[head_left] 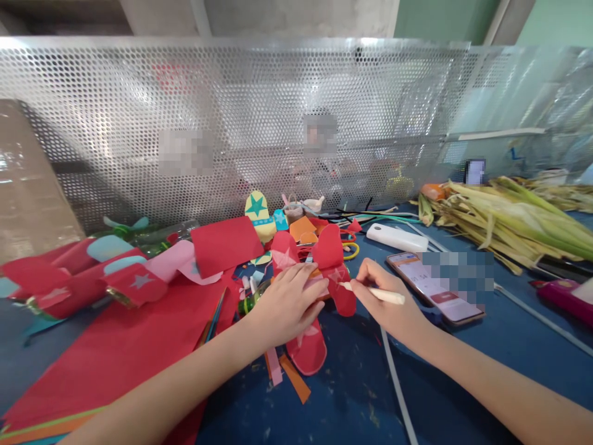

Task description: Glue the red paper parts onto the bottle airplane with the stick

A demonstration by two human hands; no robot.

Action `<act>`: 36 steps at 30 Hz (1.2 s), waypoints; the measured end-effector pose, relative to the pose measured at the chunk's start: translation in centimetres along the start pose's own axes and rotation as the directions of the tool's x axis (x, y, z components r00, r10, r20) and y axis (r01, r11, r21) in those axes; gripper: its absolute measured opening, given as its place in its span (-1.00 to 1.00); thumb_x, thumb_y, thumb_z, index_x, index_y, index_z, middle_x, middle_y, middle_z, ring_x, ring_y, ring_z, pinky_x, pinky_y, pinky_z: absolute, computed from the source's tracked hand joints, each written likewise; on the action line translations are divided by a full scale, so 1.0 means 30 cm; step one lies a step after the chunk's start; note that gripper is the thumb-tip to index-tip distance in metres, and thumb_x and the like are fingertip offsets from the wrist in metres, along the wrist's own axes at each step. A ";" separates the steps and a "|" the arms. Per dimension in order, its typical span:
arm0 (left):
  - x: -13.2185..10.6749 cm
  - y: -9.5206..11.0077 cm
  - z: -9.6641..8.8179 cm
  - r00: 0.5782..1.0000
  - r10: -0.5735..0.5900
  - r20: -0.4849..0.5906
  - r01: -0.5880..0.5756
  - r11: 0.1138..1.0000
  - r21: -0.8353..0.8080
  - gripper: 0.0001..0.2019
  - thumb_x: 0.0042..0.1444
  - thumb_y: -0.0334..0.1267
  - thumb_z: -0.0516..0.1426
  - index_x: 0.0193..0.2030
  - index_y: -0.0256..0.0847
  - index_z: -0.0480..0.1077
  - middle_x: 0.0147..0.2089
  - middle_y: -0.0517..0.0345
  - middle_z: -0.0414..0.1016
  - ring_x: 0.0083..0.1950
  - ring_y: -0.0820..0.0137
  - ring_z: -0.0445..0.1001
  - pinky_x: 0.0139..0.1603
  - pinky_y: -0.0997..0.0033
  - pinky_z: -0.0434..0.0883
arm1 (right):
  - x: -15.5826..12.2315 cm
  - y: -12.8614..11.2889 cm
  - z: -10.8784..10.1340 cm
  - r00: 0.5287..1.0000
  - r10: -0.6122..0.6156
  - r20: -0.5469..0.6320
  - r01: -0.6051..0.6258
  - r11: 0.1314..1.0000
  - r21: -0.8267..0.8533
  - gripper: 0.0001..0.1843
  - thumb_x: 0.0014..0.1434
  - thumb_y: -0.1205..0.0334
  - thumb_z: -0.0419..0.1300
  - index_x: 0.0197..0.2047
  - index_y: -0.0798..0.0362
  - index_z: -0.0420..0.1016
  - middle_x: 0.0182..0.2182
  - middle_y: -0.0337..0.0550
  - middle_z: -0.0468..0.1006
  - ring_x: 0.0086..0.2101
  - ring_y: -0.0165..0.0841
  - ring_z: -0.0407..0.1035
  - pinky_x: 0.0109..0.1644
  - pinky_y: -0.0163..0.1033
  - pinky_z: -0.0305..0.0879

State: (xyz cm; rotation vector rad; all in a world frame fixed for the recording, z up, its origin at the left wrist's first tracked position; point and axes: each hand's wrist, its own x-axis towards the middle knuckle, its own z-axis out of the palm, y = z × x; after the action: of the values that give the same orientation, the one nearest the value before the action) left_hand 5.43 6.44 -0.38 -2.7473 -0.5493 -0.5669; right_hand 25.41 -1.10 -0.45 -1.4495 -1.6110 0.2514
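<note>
My left hand (294, 300) lies across a red paper craft (306, 355) with rounded flaps and paler star shapes, its fingers bent over the middle and holding it against the table. In my right hand (386, 303) is a white pen-like tool (386, 295), pinched between thumb and fingers. The tool's thin tip meets or nearly meets a star on the craft's right flap; I cannot tell whether it touches. Part of the craft's middle is hidden under my left hand. Beside my left wrist, a green bottle piece (248, 304) pokes out.
Red paper sheets (115, 352) and red star-marked bottle crafts (136, 281) cover the left side. A phone (435, 287), a white oblong device (397, 237) and dried corn husks (514, 216) lie right. A perforated metal panel (259, 111) closes off the back. Orange strips (295, 378) lie in front.
</note>
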 end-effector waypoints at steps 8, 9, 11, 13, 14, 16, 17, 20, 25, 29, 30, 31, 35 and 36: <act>0.004 0.002 0.000 1.000 0.005 0.000 -0.005 1.000 -0.006 -0.72 0.24 -0.25 0.05 0.06 -0.23 0.33 0.16 -0.25 0.36 0.19 0.00 0.37 0.09 -0.04 0.43 | -0.001 0.007 0.000 1.000 0.012 0.009 -0.012 1.000 0.006 -0.78 0.15 0.19 0.02 -0.49 -0.05 0.06 -0.62 -0.38 0.20 -0.59 -0.44 0.14 -0.47 -0.30 0.10; 0.004 0.002 0.000 1.000 0.007 -0.001 -0.007 1.000 -0.006 -0.73 0.24 -0.25 0.05 0.05 -0.23 0.34 0.16 -0.25 0.36 0.18 -0.01 0.38 0.09 -0.04 0.43 | -0.001 0.007 0.000 1.000 0.017 0.010 -0.017 1.000 0.005 -0.78 0.15 0.18 0.02 -0.49 -0.05 0.06 -0.62 -0.38 0.20 -0.59 -0.44 0.14 -0.47 -0.29 0.10; 0.004 0.002 0.000 1.000 0.008 -0.002 -0.008 1.000 -0.005 -0.73 0.23 -0.26 0.05 0.05 -0.24 0.34 0.16 -0.26 0.36 0.18 -0.01 0.38 0.09 -0.04 0.43 | 0.000 0.008 0.001 1.000 0.028 0.012 -0.028 1.000 0.004 -0.78 0.15 0.18 0.02 -0.49 -0.05 0.06 -0.62 -0.38 0.20 -0.59 -0.43 0.14 -0.47 -0.29 0.10; 0.004 0.001 0.000 1.000 0.007 -0.001 -0.007 1.000 -0.002 -0.72 0.24 -0.26 0.05 0.06 -0.23 0.33 0.16 -0.25 0.35 0.19 0.00 0.37 0.09 -0.04 0.43 | 0.000 0.008 0.000 0.999 0.032 0.010 -0.032 0.999 0.004 -0.78 0.16 0.18 0.02 -0.49 -0.05 0.06 -0.62 -0.38 0.20 -0.59 -0.43 0.14 -0.48 -0.29 0.09; 0.004 0.001 0.000 1.000 0.006 0.001 -0.006 1.000 0.000 -0.72 0.24 -0.26 0.05 0.07 -0.23 0.33 0.16 -0.25 0.35 0.19 0.00 0.37 0.09 -0.04 0.43 | 0.000 0.008 0.000 1.000 0.030 0.009 -0.030 1.000 0.004 -0.77 0.16 0.18 0.02 -0.49 -0.05 0.06 -0.63 -0.38 0.19 -0.59 -0.43 0.14 -0.48 -0.29 0.09; 0.003 0.001 -0.001 1.000 0.008 0.005 -0.008 1.000 0.002 -0.71 0.24 -0.26 0.04 0.08 -0.23 0.32 0.17 -0.25 0.35 0.19 0.00 0.37 0.09 -0.04 0.43 | -0.001 0.008 -0.001 1.000 0.025 0.008 -0.025 1.000 0.007 -0.77 0.16 0.18 0.03 -0.49 -0.05 0.06 -0.63 -0.39 0.19 -0.59 -0.43 0.13 -0.48 -0.29 0.08; 0.002 0.001 -0.001 1.000 0.009 0.006 -0.009 1.000 0.002 -0.71 0.24 -0.26 0.05 0.08 -0.23 0.32 0.17 -0.25 0.35 0.20 0.00 0.37 0.10 -0.04 0.43 | -0.001 0.007 -0.002 1.000 0.024 0.006 -0.024 1.000 0.009 -0.77 0.16 0.18 0.03 -0.49 -0.05 0.05 -0.63 -0.39 0.19 -0.60 -0.43 0.13 -0.48 -0.29 0.07; 0.002 0.001 -0.001 1.000 0.011 0.003 -0.011 1.000 -0.004 -0.71 0.24 -0.26 0.05 0.08 -0.25 0.32 0.17 -0.26 0.35 0.20 0.00 0.37 0.11 -0.04 0.42 | -0.001 0.004 -0.004 0.999 0.042 -0.012 -0.041 0.999 0.019 -0.77 0.15 0.19 0.03 -0.49 -0.05 0.05 -0.64 -0.39 0.18 -0.60 -0.44 0.12 -0.49 -0.30 0.07; 0.001 -0.001 0.001 1.000 0.014 -0.004 -0.015 1.000 -0.007 -0.71 0.23 -0.26 0.06 0.08 -0.26 0.33 0.17 -0.27 0.35 0.19 -0.02 0.37 0.10 -0.05 0.43 | 0.002 0.002 -0.003 1.000 0.031 0.006 -0.031 0.999 0.027 -0.78 0.14 0.19 0.03 -0.49 -0.04 0.07 -0.63 -0.38 0.20 -0.59 -0.44 0.13 -0.48 -0.30 0.09; 0.000 -0.004 0.003 1.000 0.016 -0.005 -0.016 1.000 -0.013 -0.72 0.25 -0.26 0.04 0.07 -0.23 0.32 0.17 -0.25 0.35 0.20 0.02 0.37 0.11 -0.04 0.43 | 0.001 0.005 -0.003 0.999 0.033 -0.029 -0.033 0.999 0.026 -0.77 0.14 0.19 0.03 -0.49 -0.04 0.06 -0.63 -0.39 0.17 -0.59 -0.45 0.12 -0.49 -0.31 0.07; -0.001 -0.004 0.003 1.000 0.016 -0.008 -0.016 1.000 -0.012 -0.72 0.25 -0.25 0.04 0.07 -0.23 0.32 0.17 -0.25 0.35 0.20 0.03 0.37 0.10 -0.04 0.43 | 0.000 0.006 -0.003 0.999 0.033 -0.029 -0.033 0.999 0.023 -0.77 0.15 0.19 0.03 -0.49 -0.04 0.06 -0.64 -0.39 0.17 -0.60 -0.45 0.12 -0.49 -0.31 0.07; -0.001 -0.004 0.004 1.000 0.016 -0.009 -0.016 1.000 -0.010 -0.72 0.25 -0.25 0.04 0.07 -0.23 0.32 0.17 -0.24 0.35 0.20 0.03 0.37 0.10 -0.04 0.43 | -0.001 0.007 -0.004 0.999 0.030 -0.023 -0.030 0.999 0.020 -0.77 0.15 0.19 0.04 -0.49 -0.04 0.06 -0.64 -0.39 0.17 -0.59 -0.45 0.12 -0.49 -0.30 0.07; 0.000 -0.002 0.005 1.000 0.014 -0.009 -0.015 1.000 -0.008 -0.72 0.25 -0.25 0.04 0.07 -0.23 0.32 0.17 -0.25 0.34 0.19 0.02 0.37 0.11 -0.04 0.42 | -0.002 0.011 -0.004 1.000 0.026 -0.001 -0.026 0.999 0.018 -0.78 0.15 0.19 0.03 -0.48 -0.04 0.07 -0.62 -0.38 0.20 -0.59 -0.44 0.14 -0.48 -0.30 0.08; 0.001 -0.001 0.005 1.000 0.013 -0.008 -0.014 1.000 -0.009 -0.72 0.25 -0.25 0.04 0.07 -0.23 0.32 0.17 -0.25 0.34 0.19 0.02 0.37 0.10 -0.04 0.43 | -0.002 0.011 -0.004 0.999 0.031 -0.009 -0.031 0.999 0.016 -0.78 0.15 0.19 0.03 -0.48 -0.04 0.07 -0.62 -0.38 0.19 -0.59 -0.44 0.13 -0.48 -0.30 0.08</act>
State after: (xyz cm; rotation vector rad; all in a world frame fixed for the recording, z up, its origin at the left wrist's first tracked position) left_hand 5.49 6.53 -0.49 -2.7535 -0.5272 -0.5782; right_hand 25.72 -1.10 -0.63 -1.4619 -1.5766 0.2740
